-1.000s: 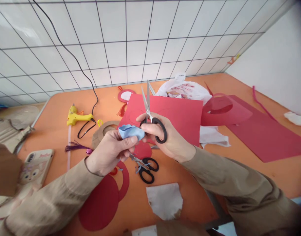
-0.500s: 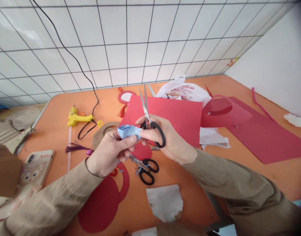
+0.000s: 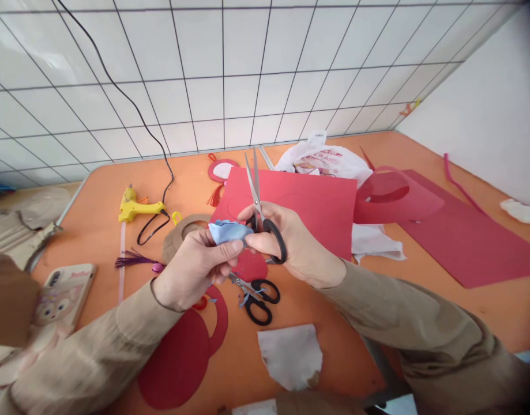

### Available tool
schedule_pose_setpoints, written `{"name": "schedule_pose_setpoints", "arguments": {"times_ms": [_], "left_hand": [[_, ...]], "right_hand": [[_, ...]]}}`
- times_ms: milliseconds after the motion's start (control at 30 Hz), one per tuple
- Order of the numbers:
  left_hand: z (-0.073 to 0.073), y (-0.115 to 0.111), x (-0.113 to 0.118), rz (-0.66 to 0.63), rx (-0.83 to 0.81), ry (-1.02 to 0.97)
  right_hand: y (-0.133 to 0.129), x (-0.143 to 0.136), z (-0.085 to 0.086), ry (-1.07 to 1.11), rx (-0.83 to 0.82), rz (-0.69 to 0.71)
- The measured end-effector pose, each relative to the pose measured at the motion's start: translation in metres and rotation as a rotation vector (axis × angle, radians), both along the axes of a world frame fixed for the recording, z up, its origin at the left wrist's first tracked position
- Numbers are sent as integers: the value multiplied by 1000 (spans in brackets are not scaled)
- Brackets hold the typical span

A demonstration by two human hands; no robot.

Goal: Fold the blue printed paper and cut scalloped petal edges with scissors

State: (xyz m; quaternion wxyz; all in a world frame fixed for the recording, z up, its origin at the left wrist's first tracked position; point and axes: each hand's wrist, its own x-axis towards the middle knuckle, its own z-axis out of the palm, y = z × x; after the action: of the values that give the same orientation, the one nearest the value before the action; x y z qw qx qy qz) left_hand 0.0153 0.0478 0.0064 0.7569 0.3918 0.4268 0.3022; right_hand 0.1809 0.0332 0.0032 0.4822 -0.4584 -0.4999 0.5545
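Observation:
A small folded piece of light blue fabric [image 3: 228, 231] is pinched in my left hand [image 3: 198, 262], thumb on top. My right hand [image 3: 294, 245] is closed around a pair of black-handled scissors [image 3: 256, 202], whose blades point up and away from me, slightly apart. The right fingertips also touch the fabric's right end. Below the hands, a second pair of scissors [image 3: 258, 297] lies on the table with blue scraps on it. A red sheet [image 3: 308, 213] with drawn circles spreads behind the hands. Red discs [image 3: 178, 363] and a red ring [image 3: 219, 320] lie below.
On the orange table [image 3: 100, 242] a yellow glue gun [image 3: 139, 207] trails a black cord. A phone [image 3: 63, 297] lies at left beside cardboard [image 3: 9, 305]. Behind are a plastic bag [image 3: 329, 161] and a red-framed tasselled ornament [image 3: 222, 170]. A pale cloth scrap [image 3: 290, 357] lies in front.
The fabric has shifted slightly right in my left hand. The scissors in my right hand have turned a little, their handle moving slightly left and down. The things on the table look unmoved.

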Motion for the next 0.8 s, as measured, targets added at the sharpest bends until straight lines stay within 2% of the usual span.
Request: {"name": "schedule_pose_setpoints", "arguments": {"times_ms": [267,500,800], "left_hand": [[0,0,-3,-73,62,27],[-1,0,-3,-71,67,79],[2,-3,-1,58,77,5]], "right_hand": [[-5,-1,1,-67,149,37],[-5,0,6,-88,100,45],[-2,-3,6,-58,50,-59]]}}
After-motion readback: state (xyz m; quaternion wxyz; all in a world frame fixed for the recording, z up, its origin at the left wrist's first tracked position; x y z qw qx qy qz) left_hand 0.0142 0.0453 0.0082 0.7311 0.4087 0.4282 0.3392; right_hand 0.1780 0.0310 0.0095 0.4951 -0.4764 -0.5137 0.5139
